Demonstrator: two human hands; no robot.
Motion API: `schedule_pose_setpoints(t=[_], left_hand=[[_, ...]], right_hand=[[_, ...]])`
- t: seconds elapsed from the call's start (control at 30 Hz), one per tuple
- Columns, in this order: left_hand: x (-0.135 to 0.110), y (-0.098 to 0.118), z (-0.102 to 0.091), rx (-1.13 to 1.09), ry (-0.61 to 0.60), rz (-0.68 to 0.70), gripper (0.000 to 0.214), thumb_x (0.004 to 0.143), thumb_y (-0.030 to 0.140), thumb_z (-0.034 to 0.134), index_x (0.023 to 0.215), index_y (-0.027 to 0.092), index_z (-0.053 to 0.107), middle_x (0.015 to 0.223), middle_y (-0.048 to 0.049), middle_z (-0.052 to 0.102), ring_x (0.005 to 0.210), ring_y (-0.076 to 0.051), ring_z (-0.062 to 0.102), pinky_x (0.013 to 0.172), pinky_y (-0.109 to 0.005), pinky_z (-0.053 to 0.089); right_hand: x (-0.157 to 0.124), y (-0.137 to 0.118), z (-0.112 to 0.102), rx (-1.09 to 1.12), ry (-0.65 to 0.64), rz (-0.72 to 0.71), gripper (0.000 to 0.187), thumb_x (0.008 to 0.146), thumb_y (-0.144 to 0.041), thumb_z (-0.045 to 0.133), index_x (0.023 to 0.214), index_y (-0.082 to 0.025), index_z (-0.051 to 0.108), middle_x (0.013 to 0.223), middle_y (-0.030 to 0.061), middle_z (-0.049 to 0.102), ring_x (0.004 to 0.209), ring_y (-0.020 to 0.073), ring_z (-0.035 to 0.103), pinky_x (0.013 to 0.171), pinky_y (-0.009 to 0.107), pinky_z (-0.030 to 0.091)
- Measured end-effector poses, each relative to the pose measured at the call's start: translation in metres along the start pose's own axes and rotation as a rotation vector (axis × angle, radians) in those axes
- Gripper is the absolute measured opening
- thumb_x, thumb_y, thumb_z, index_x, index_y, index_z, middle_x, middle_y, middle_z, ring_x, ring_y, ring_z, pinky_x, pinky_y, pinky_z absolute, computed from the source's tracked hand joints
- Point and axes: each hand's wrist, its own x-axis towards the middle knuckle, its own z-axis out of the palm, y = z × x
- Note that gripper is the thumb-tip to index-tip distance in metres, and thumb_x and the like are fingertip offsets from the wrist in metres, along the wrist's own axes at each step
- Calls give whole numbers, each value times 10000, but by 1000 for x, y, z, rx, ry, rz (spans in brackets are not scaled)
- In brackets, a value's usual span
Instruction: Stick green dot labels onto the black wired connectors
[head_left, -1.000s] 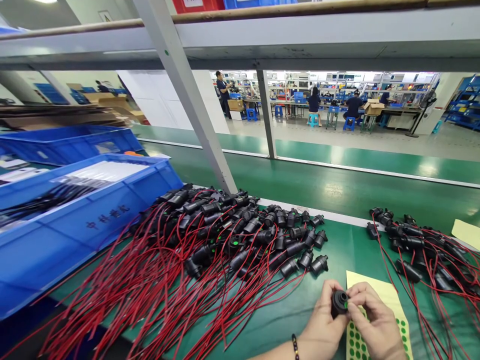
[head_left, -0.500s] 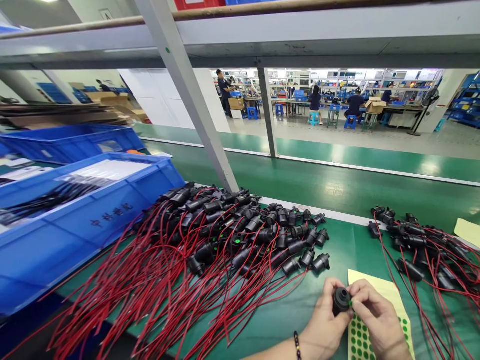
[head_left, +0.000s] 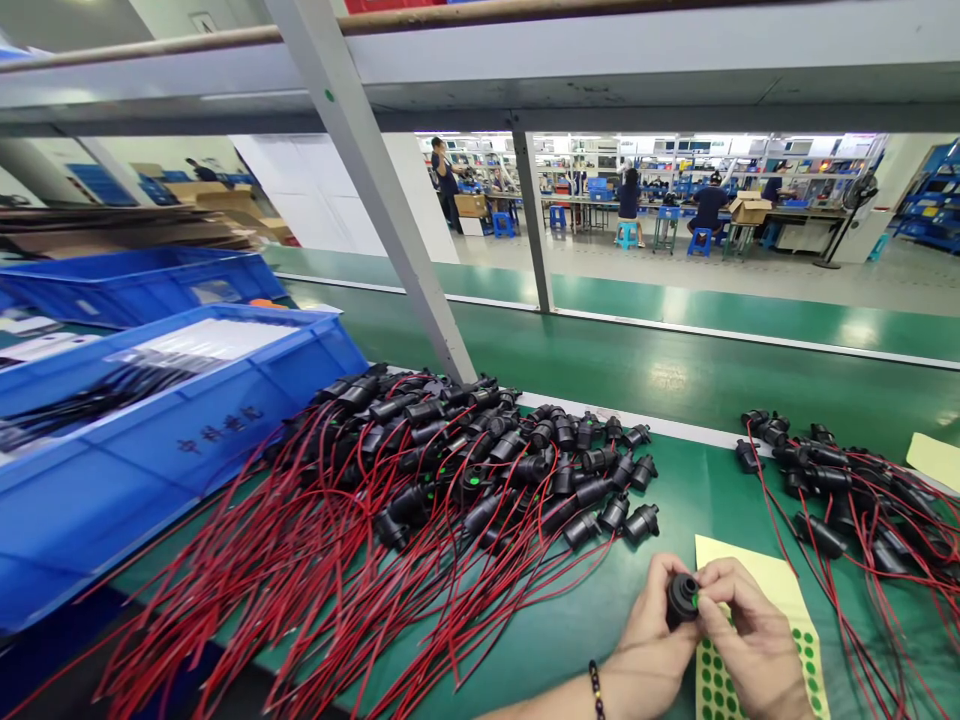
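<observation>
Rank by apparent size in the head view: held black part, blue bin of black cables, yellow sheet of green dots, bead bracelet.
1. Blue bin, by far
2. Yellow sheet, though partly covered by the right hand
3. Black part
4. Bead bracelet, narrower than the part

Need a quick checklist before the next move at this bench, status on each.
1. Black part held: ok, in the left hand.
2. Right hand at the green dot: ok, fingertips right beside it at the part's end.
3. Dot fully stuck down: cannot tell, too small and close to the fingers.
4. Sticker sheet fully uncovered: not ok, the right hand covers some of it.
5. Left pile and right pile apart: ok, green bench shows between.
6. Red wires untangled: not ok, many cross.
</observation>
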Motion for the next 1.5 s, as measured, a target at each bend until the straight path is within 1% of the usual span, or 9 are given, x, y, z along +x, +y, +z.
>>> schedule_pose_setpoints(t=[0.13, 0.3, 0.43, 0.67, 0.83, 0.93, 1.03, 1.3, 1.5], left_hand=[[0, -4, 0, -11, 7, 31, 260, 771, 126, 596, 928, 208, 405, 799, 39, 381, 747, -146, 382, 682, -265, 323], [-2, -6, -1, 103, 12, 120, 194, 821, 123, 541, 950, 205, 422, 840, 17, 446, 778, -160, 432, 704, -279, 351], [-5, -6, -1, 171, -9, 143, 270, 780, 51, 500, 991, 204, 428, 913, -9, 504, 819, -173, 476, 750, -297, 375], [-1, -3, -1, 96, -4, 58, 234, 772, 85, 533, 941, 207, 426, 845, 23, 417, 783, -162, 405, 726, -288, 357], [2, 3, -4, -28, -21, 35, 255, 774, 124, 585, 953, 198, 419, 858, 25, 403, 791, -151, 369, 740, -282, 342], [1, 2, -6, -117, -31, 44, 249, 789, 140, 594, 953, 202, 417, 840, 33, 386, 774, -141, 351, 723, -269, 335], [0, 0, -8, -171, -54, 33, 281, 773, 111, 582, 975, 203, 410, 828, 38, 380, 764, -135, 349, 719, -263, 334], [-3, 9, -7, 17, -34, 41, 276, 748, 68, 532, 951, 207, 408, 784, 52, 363, 728, -133, 342, 683, -264, 325], [-2, -7, -9, 202, -1, 77, 317, 694, 23, 491, 933, 216, 408, 756, 60, 369, 693, -129, 351, 655, -267, 318]], right_hand=[[1, 10, -6, -32, -52, 6, 184, 854, -331, 653, 711, -215, 662, 886, 56, 631, 892, 211, 626, 779, 290, 524], [3, 4, -2, 123, -11, 197, 75, 744, -245, 719, 768, -215, 654, 996, 60, 619, 989, 223, 606, 856, 310, 507], [6, -8, 2, 393, -61, 371, 322, 702, -170, 707, 1009, -244, 642, 965, 20, 634, 860, 178, 622, 802, 305, 509], [6, -12, 1, 424, -51, 418, 251, 749, -211, 673, 999, -228, 654, 997, 36, 650, 938, 196, 623, 812, 293, 511], [2, -11, -5, 60, -12, 31, 83, 872, -225, 605, 936, -249, 652, 1042, 54, 626, 1034, 198, 625, 895, 289, 520], [0, -9, -10, -254, -119, -295, 164, 910, -150, 558, 993, -256, 651, 1113, 68, 609, 1047, 169, 636, 899, 245, 522], [1, -7, -13, -395, -188, -483, 251, 915, -90, 520, 1094, -241, 610, 1134, 84, 593, 1026, 149, 655, 862, 212, 542], [7, -19, -13, -500, -198, -587, 240, 932, -85, 472, 1103, -221, 572, 1012, 83, 615, 914, 141, 683, 812, 219, 575], [9, -5, -17, -590, -275, -670, 191, 953, -130, 461, 1081, -201, 583, 989, 98, 681, 872, 141, 729, 777, 163, 580]])
